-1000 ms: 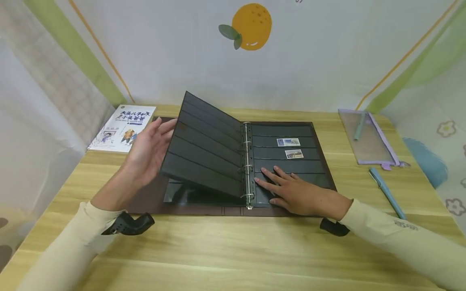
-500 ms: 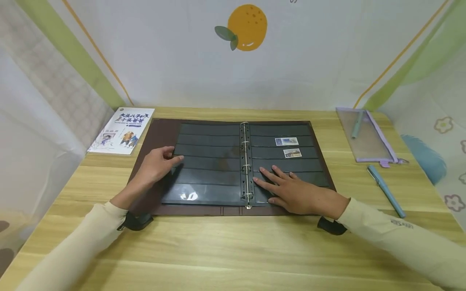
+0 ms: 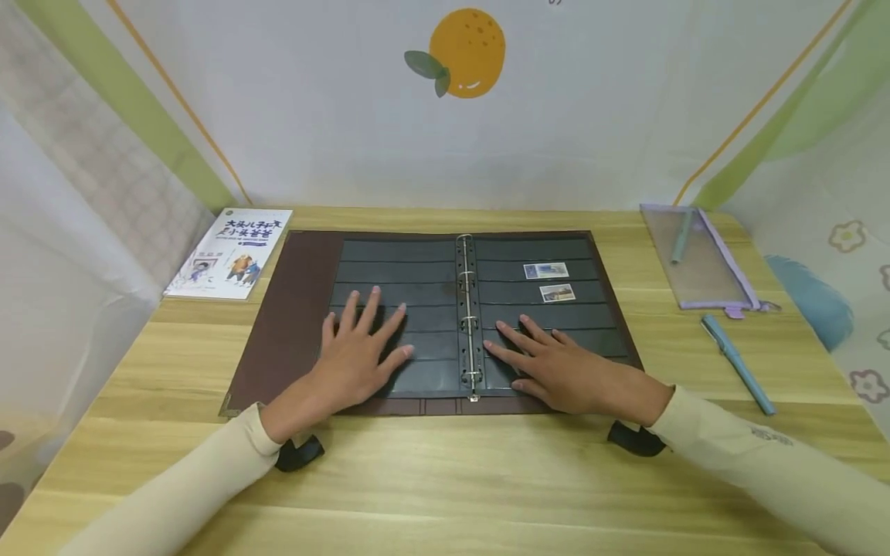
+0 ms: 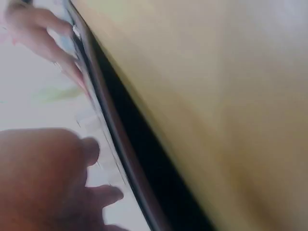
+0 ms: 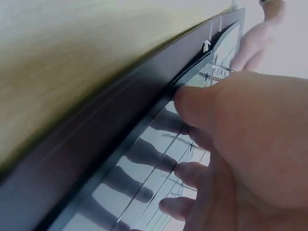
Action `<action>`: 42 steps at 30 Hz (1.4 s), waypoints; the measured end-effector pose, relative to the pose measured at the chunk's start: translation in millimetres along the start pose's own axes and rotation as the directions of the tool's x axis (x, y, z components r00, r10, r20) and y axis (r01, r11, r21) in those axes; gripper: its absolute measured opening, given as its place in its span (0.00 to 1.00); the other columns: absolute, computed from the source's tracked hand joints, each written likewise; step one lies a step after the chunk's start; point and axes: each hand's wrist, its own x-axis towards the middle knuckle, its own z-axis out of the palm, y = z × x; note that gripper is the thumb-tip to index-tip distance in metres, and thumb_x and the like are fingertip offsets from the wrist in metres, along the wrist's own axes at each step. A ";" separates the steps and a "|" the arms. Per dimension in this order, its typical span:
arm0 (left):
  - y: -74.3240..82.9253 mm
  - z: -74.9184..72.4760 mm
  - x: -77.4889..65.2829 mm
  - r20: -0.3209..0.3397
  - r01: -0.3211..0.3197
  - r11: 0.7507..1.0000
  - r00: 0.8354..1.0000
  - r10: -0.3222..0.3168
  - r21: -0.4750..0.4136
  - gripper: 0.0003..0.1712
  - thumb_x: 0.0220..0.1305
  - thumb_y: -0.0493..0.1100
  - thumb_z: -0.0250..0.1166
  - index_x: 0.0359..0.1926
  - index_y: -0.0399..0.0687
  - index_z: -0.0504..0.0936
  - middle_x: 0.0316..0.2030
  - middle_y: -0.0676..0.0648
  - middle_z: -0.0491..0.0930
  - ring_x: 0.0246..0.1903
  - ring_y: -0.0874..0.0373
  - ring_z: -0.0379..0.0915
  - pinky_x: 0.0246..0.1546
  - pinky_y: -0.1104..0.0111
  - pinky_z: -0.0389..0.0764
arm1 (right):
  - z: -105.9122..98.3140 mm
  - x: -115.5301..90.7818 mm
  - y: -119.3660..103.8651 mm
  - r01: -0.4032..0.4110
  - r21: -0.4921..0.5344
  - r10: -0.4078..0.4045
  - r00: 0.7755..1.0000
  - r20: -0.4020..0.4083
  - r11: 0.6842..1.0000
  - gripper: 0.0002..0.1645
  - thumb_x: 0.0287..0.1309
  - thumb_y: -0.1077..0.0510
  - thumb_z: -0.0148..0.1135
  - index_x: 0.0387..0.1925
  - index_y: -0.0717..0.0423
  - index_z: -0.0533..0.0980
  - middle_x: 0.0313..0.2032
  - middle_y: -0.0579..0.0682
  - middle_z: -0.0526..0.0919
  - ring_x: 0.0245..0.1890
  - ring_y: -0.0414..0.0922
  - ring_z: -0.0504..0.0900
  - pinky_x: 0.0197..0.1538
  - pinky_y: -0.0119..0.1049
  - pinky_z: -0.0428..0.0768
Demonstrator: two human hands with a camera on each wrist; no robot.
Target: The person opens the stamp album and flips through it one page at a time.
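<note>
Flatly spread, brown album (image 3: 278, 324), black pages (image 3: 403, 270), metal rings (image 3: 469, 318)

There is room to pass along the near strip of the desk (image 3: 459, 486), between the left sleeve (image 3: 174, 483) and right sleeve (image 3: 758, 455). On the binder (image 3: 278, 309), raised metal rings (image 3: 470, 323) divide the left hand (image 3: 354, 363) from the right hand (image 3: 563, 372). A lane separates binder from pouch (image 3: 709, 274); the pen (image 3: 740, 369) lies nearer. The booklet (image 3: 225, 259) blocks the far left.

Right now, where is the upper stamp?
In the head view, the upper stamp is on the right page of the binder, just above the lower stamp and beyond the right hand.
</note>
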 end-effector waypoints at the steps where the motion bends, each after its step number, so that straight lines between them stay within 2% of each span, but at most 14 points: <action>1: 4.9 2.0 -1.1 0.044 -0.010 1.000 0.999 0.010 -0.014 0.40 0.75 0.66 0.50 0.80 0.60 0.54 0.81 0.38 0.38 0.80 0.33 0.30 0.71 0.29 0.43 | -0.8 -1.6 1.3 -0.007 0.022 0.007 1.000 -0.004 1.000 0.39 0.75 0.46 0.52 0.80 0.42 0.52 0.81 0.57 0.47 0.79 0.66 0.47 0.69 0.73 0.59; 4: 14.8 5.2 -4.0 0.126 -0.014 0.999 0.992 0.020 -0.047 0.41 0.74 0.68 0.48 0.81 0.66 0.48 0.82 0.42 0.34 0.79 0.34 0.22 0.69 0.26 0.32 | -7.3 -5.1 9.0 -0.024 0.113 0.028 0.999 -0.037 0.993 0.40 0.75 0.45 0.53 0.81 0.42 0.50 0.81 0.57 0.45 0.80 0.66 0.41 0.72 0.73 0.51; 8: 17.2 5.5 -7.1 0.153 0.007 0.999 0.988 0.000 -0.044 0.43 0.73 0.68 0.51 0.81 0.64 0.47 0.82 0.42 0.35 0.79 0.33 0.24 0.67 0.24 0.33 | -23.1 -3.0 34.9 -0.077 0.239 0.105 0.989 -0.105 0.968 0.41 0.75 0.45 0.54 0.81 0.48 0.50 0.80 0.65 0.44 0.79 0.69 0.38 0.72 0.74 0.45; 12: 16.1 5.4 -8.5 0.178 0.026 0.998 0.984 -0.017 -0.049 0.44 0.73 0.68 0.51 0.81 0.63 0.47 0.82 0.42 0.35 0.79 0.32 0.24 0.65 0.21 0.34 | -34.6 4.3 75.5 -0.192 0.276 0.238 0.960 -0.145 0.942 0.41 0.75 0.47 0.53 0.79 0.61 0.52 0.76 0.77 0.45 0.76 0.76 0.41 0.71 0.75 0.48; 14: 15.9 5.8 -8.9 0.190 0.030 0.998 0.982 -0.020 -0.047 0.44 0.73 0.68 0.51 0.81 0.63 0.47 0.82 0.42 0.35 0.79 0.32 0.24 0.64 0.21 0.34 | -34.6 7.4 94.6 -0.250 0.276 0.297 0.944 -0.144 0.928 0.41 0.76 0.47 0.52 0.77 0.66 0.53 0.74 0.79 0.50 0.75 0.76 0.46 0.70 0.73 0.53; 17: 16.1 6.0 -8.8 0.206 0.034 0.998 0.978 -0.024 -0.044 0.44 0.73 0.68 0.51 0.81 0.63 0.46 0.82 0.41 0.34 0.78 0.32 0.24 0.63 0.20 0.35 | -30.2 11.0 113.9 -0.293 0.302 0.341 0.933 -0.118 0.907 0.40 0.76 0.48 0.52 0.74 0.72 0.55 0.71 0.81 0.54 0.73 0.79 0.47 0.70 0.73 0.54; 21: 17.5 4.4 -7.1 0.220 0.032 0.999 0.975 -0.024 -0.034 0.44 0.73 0.68 0.50 0.81 0.63 0.46 0.82 0.41 0.34 0.78 0.31 0.24 0.63 0.20 0.36 | -26.3 12.0 121.7 -0.305 0.374 0.368 0.923 -0.110 0.876 0.40 0.76 0.48 0.52 0.74 0.72 0.55 0.72 0.78 0.55 0.73 0.80 0.43 0.72 0.72 0.49; 25: 19.3 1.4 -5.3 0.228 0.027 0.999 0.973 -0.022 -0.020 0.44 0.74 0.68 0.50 0.81 0.63 0.46 0.81 0.41 0.34 0.78 0.31 0.24 0.63 0.20 0.37 | -29.4 9.3 118.2 -0.334 0.452 0.439 0.886 -0.149 0.827 0.43 0.74 0.44 0.53 0.77 0.65 0.53 0.75 0.74 0.55 0.75 0.74 0.49 0.72 0.71 0.54; 28: 20.4 0.1 -4.5 0.236 0.023 1.000 0.972 -0.019 -0.014 0.44 0.74 0.69 0.49 0.81 0.63 0.45 0.81 0.41 0.34 0.78 0.31 0.24 0.63 0.19 0.37 | -32.2 6.3 116.4 -0.354 0.537 0.519 0.833 -0.192 0.766 0.44 0.73 0.43 0.55 0.78 0.62 0.53 0.73 0.74 0.58 0.74 0.72 0.57 0.69 0.69 0.61; 31: 21.1 -0.4 -3.5 0.239 0.019 1.000 0.971 -0.016 -0.009 0.44 0.74 0.69 0.49 0.81 0.63 0.45 0.81 0.41 0.33 0.78 0.31 0.24 0.62 0.19 0.37 | -35.2 4.6 118.7 -0.327 0.641 0.593 0.765 -0.252 0.695 0.44 0.71 0.47 0.59 0.77 0.64 0.54 0.68 0.75 0.66 0.70 0.70 0.66 0.64 0.65 0.71; 33: 21.4 -0.9 -2.6 0.242 0.018 1.000 0.970 -0.017 -0.002 0.44 0.74 0.69 0.48 0.81 0.63 0.45 0.81 0.41 0.33 0.78 0.31 0.25 0.62 0.19 0.37 | -38.1 5.7 122.5 -0.291 0.715 0.639 0.717 -0.277 0.636 0.43 0.69 0.49 0.62 0.75 0.66 0.59 0.61 0.71 0.74 0.62 0.64 0.75 0.57 0.53 0.79; 35: 21.9 -1.6 -1.8 0.245 0.018 1.000 0.969 -0.019 0.006 0.44 0.74 0.69 0.48 0.81 0.63 0.44 0.81 0.41 0.33 0.78 0.31 0.25 0.63 0.19 0.38 | -41.8 6.6 128.6 -0.258 0.774 0.670 0.692 -0.270 0.578 0.39 0.68 0.48 0.63 0.70 0.67 0.64 0.51 0.59 0.78 0.52 0.52 0.79 0.49 0.39 0.81; 38: 22.5 -2.4 -0.9 0.251 0.018 1.000 0.968 -0.021 0.014 0.44 0.74 0.69 0.48 0.82 0.64 0.44 0.81 0.41 0.33 0.78 0.31 0.25 0.63 0.20 0.38 | -47.1 8.3 137.6 -0.211 0.851 0.701 0.676 -0.229 0.481 0.29 0.68 0.47 0.64 0.59 0.64 0.72 0.39 0.40 0.75 0.40 0.36 0.76 0.41 0.24 0.78; 42: 22.5 -2.4 -0.7 0.257 0.019 1.000 0.966 -0.023 0.017 0.44 0.74 0.70 0.47 0.82 0.64 0.43 0.81 0.42 0.32 0.78 0.32 0.24 0.63 0.20 0.38 | -52.4 7.9 145.9 -0.137 0.920 0.689 0.704 -0.171 0.368 0.18 0.68 0.47 0.64 0.48 0.55 0.76 0.33 0.29 0.77 0.35 0.28 0.78 0.41 0.21 0.81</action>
